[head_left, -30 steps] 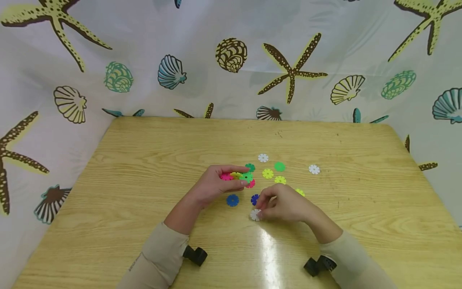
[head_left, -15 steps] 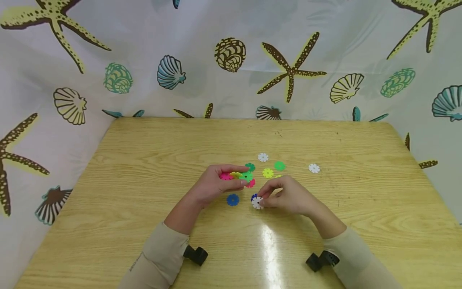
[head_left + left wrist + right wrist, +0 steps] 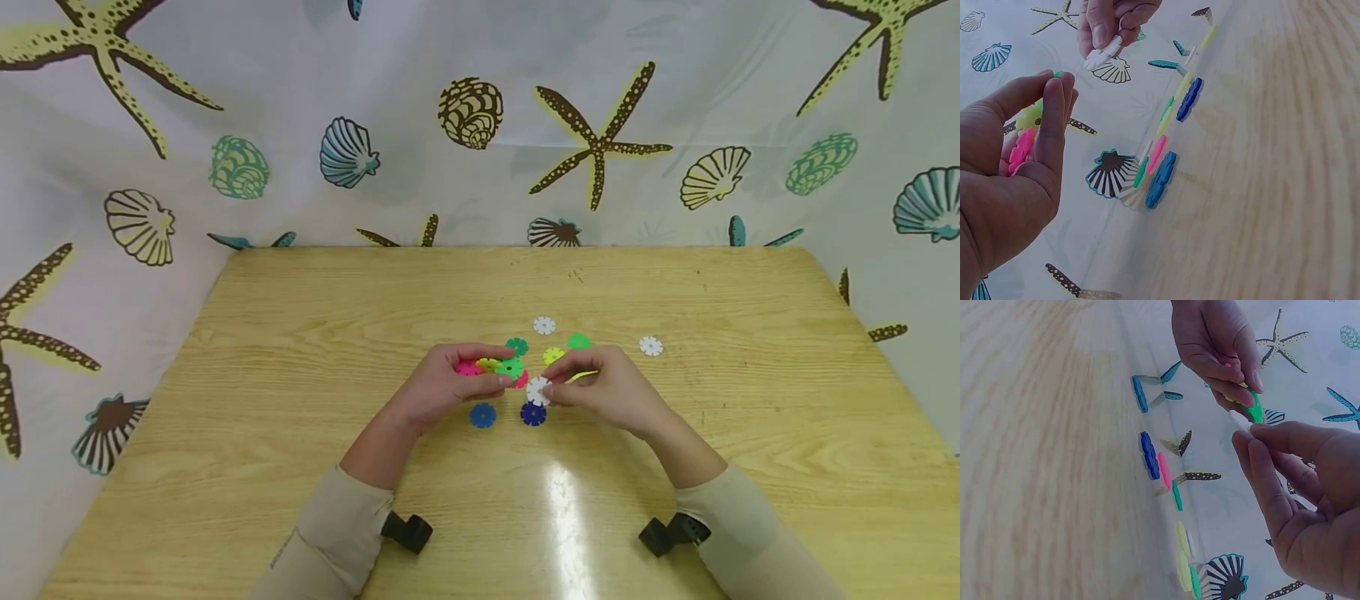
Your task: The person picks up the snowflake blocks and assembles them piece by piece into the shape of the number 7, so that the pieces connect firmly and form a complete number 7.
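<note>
Left hand [image 3: 442, 385] grips three joined discs [image 3: 491, 366]; right hand [image 3: 607, 389] pinches one white disc [image 3: 537, 390].

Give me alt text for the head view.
Right hand pinches a white snowflake disc beside the joined pink, yellow and green discs gripped by the left hand, above loose discs on a wooden table.

We count three white discs [image 3: 544, 325], two blue discs [image 3: 483, 415] and two pink discs [image 3: 470, 367]. Greens and yellows are partly hidden. Two hands [image 3: 442, 385] work on one worktop [image 3: 300, 333].
</note>
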`<state>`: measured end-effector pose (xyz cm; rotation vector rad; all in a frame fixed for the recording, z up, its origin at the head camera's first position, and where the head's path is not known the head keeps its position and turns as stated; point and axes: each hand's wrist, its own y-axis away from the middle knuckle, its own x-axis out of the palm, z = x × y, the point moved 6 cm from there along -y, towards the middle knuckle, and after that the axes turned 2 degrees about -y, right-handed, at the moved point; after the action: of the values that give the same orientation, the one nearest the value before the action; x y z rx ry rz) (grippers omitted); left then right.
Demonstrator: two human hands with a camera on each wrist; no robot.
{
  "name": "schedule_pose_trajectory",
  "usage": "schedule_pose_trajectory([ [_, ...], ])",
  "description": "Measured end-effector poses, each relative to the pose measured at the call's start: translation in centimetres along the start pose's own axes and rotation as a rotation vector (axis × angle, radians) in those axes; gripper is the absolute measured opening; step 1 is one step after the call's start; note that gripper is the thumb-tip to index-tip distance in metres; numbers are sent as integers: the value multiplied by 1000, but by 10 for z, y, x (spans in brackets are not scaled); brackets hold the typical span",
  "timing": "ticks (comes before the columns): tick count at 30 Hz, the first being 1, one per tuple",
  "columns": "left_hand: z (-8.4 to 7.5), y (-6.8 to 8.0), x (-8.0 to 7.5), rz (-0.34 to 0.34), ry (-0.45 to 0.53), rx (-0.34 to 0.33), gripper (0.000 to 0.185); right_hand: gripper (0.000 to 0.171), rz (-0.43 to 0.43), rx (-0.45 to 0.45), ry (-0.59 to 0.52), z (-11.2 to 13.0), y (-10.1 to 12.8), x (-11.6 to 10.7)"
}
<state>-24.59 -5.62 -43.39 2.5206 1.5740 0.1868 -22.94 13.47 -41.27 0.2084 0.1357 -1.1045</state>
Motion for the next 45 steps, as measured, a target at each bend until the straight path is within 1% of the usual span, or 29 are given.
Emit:
schedule_pose_trajectory([
  [2, 0, 0, 0, -5, -3, -5, 41, 19, -16, 9, -3, 0, 0, -1],
  [7, 1, 0, 1, 0, -10, -15, 41, 21, -26, -19, -23, 3, -1, -1],
  [11, -8, 6, 4, 18, -17, -27, 41, 20, -26, -24, -52, 5, 0, -1],
  [14, -11, 8, 6, 27, -14, -38, 40, 20, -29, -28, -55, 6, 0, -1],
  [20, 0, 1, 4, 33, 2, -48, 41, 20, -51, -43, -65, 8, 0, -2],
  [27, -3, 1, 4, 41, -47, -12, 42, 20, -62, -58, -63, 10, 0, -5],
  [32, -2, 1, 4, 36, -25, -26, 43, 18, -81, -51, -47, 11, 1, -5],
  [34, -2, 2, 5, 32, -22, -35, 43, 18, -88, -48, -41, 14, 2, -3],
  [39, -1, 1, 7, 30, -32, -37, 43, 17, -94, -58, -22, 32, 9, 1],
  [45, 0, 0, 7, 38, -45, -20, 42, 14, -117, -82, 19, 41, 12, 6],
])
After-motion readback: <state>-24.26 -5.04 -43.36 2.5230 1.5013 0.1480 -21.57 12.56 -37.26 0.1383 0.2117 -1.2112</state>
